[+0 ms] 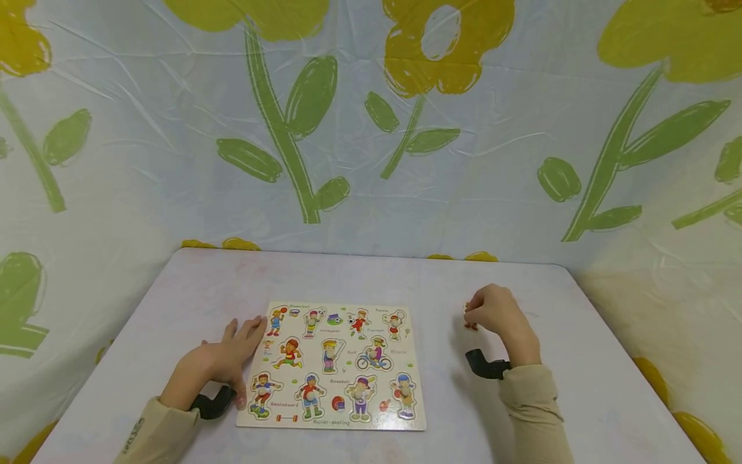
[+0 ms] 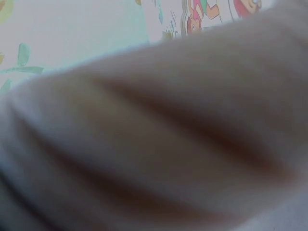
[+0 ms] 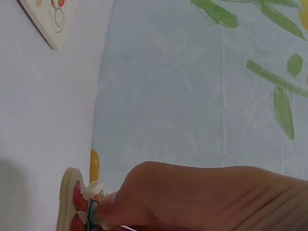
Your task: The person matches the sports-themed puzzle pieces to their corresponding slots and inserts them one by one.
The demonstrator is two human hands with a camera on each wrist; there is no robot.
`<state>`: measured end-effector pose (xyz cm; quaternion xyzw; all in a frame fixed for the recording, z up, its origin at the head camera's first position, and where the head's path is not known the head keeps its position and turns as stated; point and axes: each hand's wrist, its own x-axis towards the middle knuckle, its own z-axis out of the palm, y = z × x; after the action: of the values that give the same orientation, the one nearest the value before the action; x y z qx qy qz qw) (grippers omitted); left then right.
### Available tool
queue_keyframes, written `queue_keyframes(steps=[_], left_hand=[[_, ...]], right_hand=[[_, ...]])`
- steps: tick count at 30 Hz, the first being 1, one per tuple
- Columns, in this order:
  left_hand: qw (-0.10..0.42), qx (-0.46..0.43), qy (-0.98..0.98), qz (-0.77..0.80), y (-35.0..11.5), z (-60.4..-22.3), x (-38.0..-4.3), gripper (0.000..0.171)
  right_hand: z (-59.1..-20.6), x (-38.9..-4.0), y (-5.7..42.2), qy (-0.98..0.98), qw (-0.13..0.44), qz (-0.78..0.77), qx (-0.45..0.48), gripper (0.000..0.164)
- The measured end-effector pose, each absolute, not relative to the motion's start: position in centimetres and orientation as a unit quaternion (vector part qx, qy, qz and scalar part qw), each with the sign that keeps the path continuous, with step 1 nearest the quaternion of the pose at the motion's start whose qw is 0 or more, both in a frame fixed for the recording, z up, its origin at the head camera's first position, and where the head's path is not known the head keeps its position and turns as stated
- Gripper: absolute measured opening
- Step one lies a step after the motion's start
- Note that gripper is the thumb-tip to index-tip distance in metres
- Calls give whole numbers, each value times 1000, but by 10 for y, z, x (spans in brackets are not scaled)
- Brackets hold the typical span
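A flat wooden puzzle board with knobbed sports figures and printed words lies on the table. My left hand rests at its left edge, fingers stretched out along the rim and thumb near the lower left corner. Blurred skin of that hand fills most of the left wrist view. Off to the right of the board, my right hand pinches a small wooden puzzle piece between thumb and fingers, close to the tabletop. Red shoes and some blue show on the piece; its upper part is hidden by the thumb.
The pale tabletop ends at a cloth backdrop with yellow flowers and green leaves. Black bands sit at both wrists, next to beige sleeves.
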<state>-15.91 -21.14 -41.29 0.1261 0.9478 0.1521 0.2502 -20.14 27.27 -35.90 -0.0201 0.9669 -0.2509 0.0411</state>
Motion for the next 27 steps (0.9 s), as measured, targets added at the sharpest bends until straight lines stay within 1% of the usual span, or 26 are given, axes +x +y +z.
queue_keyframes(steps=[27], left_hand=[[246,126,949,149,-210,-419,-160,151]], right_hand=[[-335,-218,186,957,-1,-279,-77,5]])
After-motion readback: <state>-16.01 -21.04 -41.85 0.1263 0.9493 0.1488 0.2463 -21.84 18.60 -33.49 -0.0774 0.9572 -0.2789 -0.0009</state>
